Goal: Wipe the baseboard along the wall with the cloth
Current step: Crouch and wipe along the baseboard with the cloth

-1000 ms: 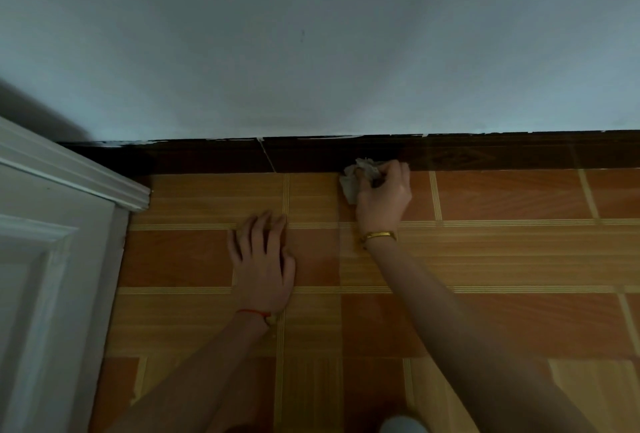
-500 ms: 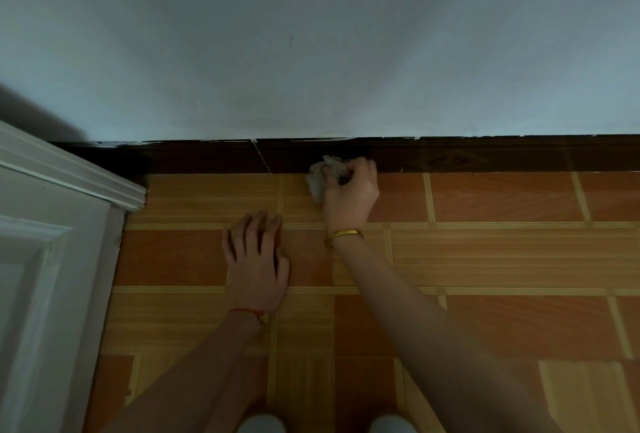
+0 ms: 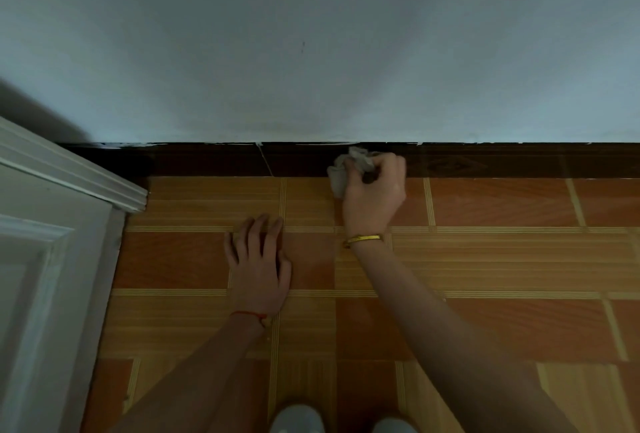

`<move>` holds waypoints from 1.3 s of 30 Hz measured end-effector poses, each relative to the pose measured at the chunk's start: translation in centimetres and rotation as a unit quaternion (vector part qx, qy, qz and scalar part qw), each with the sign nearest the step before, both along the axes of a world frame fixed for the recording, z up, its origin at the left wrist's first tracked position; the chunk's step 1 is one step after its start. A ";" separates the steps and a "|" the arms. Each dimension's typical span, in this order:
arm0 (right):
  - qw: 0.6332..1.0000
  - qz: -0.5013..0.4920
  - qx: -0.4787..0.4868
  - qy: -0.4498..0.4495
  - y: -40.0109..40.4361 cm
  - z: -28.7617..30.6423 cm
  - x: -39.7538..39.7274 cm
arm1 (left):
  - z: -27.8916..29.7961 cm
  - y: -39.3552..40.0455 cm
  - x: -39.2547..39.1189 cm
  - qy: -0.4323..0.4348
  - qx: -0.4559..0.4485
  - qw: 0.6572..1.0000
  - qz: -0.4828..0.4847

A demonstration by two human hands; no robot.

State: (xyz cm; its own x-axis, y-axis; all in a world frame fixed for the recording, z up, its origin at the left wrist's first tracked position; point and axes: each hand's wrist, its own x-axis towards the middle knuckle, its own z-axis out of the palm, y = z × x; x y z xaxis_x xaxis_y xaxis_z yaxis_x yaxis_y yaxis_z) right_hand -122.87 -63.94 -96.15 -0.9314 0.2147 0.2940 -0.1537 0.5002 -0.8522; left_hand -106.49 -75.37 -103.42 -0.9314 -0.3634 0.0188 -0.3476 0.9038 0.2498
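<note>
**Inspector A:** We start with the cloth [image 3: 349,169]. It is a crumpled pale wad pressed against the face of the dark baseboard [image 3: 485,160], its lower edge hanging down to the floor line. It sits a little right of the thin pale joint [image 3: 265,162] in the board.

**Inspector B:** Agreed. We note the right hand [image 3: 375,190] has its grip curled tight around the cloth, fingers folded over the top and thumb side toward the wall. A gold bangle [image 3: 363,239] is on that wrist.

**Inspector A:** The left hand [image 3: 258,266] holds nothing. It lies flat and spread on the tiled floor [image 3: 502,259], nearer to us than the cloth, and we judge it is serving as a brace. A red string [image 3: 247,314] circles that wrist.

**Inspector B:** Progress? We cannot tell wiped board from unwiped; the surface is dark and the light is poor. Pale flecks show along the top edge where the board meets the wall [image 3: 311,51], on both sides of the cloth.

**Inspector A:** Our judgement: the wipe is under way somewhere mid-run. Board extends left to the white door frame [image 3: 69,176] and right out of view, so a good length could remain on either side.

**Inspector B:** We record the far left corner by the frame, deep in shadow, as the likeliest spot to be missed.
</note>
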 end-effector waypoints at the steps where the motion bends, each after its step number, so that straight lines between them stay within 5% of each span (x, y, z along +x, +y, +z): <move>1: 1.000 0.021 -0.001 0.003 -0.6 0.1 0.2 | 0.0 0.0 -0.1 0.001 0.000 1.000 -0.001; 4: 0.999 0.027 -0.011 0.016 -0.2 0.5 0.0 | 0.0 0.0 0.0 0.004 0.001 1.000 -0.003; 11: 0.990 -0.141 -0.029 0.004 6.9 1.9 -2.9 | 0.2 0.1 0.1 -0.004 -0.003 1.000 0.000; 22: 0.999 0.008 0.008 0.034 2.3 1.2 -1.1 | 0.8 3.1 -2.7 0.045 0.041 0.998 0.032; 30: 0.986 -0.165 -0.014 -0.005 10.6 0.9 -4.5 | -0.4 4.4 -3.9 0.009 0.038 0.999 -0.001; 39: 0.999 -0.014 0.029 0.015 5.3 -0.2 -2.0 | -0.5 4.5 -3.8 0.016 0.022 1.000 -0.001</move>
